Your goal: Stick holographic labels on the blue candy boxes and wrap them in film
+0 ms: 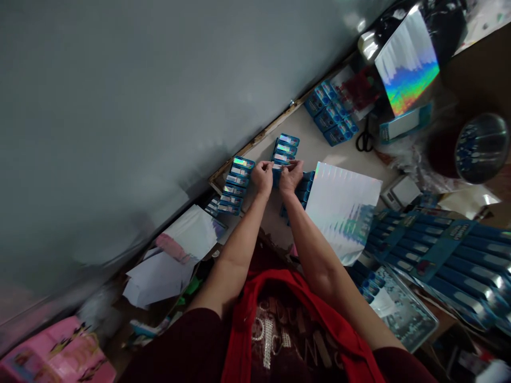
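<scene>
Two bare hands in my head view, both at the near end of the middle row of blue boxes [286, 149]. Clock: centred on the hands, 12 at top of frame.

Relation that matters: row lies at 12 to 1 from the grip. Long axis about 1 to 7; each box in it lies crosswise, roughly 9 to 3, right end dipped toward 4. Left hand [263, 176] is at the row's 8, fingertips by its near left corner. Right hand [291, 178] is at its 5, fingers over the near end and hiding part of it. I rate right as nearer: it overlaps the row, left only meets the edge.

Grip: fingertips bunched on both, hands just apart. A pale bit shows between them; I can't tell if it's pinched or just a label on a box. Not calling either hand clamped.

Around it: second row of boxes [235, 186] just beside left hand, between 8 and 9, same 1-to-7 lean. More boxes [304, 187] at 4, partly behind right hand. Silver sheet [345, 205] also at 4, past those. Stacked boxes [331, 114] toward 2, scissors [364, 139] near them.
</scene>
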Tool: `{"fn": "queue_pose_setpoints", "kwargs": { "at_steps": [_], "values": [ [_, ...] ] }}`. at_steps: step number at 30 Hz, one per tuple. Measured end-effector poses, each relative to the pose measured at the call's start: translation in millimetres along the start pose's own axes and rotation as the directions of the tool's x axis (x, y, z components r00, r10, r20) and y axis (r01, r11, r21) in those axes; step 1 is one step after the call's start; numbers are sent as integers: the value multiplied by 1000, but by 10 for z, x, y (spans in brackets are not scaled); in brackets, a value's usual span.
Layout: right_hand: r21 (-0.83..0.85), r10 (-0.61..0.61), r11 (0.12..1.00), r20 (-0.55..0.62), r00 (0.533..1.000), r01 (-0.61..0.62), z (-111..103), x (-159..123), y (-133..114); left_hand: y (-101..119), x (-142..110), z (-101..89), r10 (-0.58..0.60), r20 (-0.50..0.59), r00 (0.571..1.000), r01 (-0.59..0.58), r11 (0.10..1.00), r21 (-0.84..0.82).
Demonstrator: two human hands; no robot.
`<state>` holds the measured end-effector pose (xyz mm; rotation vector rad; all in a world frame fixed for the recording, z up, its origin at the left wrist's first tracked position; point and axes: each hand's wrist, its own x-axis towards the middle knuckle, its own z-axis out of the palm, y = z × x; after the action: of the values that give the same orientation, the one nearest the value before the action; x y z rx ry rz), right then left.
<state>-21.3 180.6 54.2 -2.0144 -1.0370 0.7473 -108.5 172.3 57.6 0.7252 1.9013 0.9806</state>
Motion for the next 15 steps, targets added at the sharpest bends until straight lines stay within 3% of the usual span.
{"fn": "queue_pose_setpoints", "kwargs": {
  "at_steps": [8,15],
  "values": [
    [-52,47,998,-1,999,-47,41,61,43,-20,77,56,-14,-4,1000,14,1000,6],
    [-47,75,996,25,997,-74,3,40,-43,-34,104,81,-56,-15,998,53,989,-136]
  ]
}}
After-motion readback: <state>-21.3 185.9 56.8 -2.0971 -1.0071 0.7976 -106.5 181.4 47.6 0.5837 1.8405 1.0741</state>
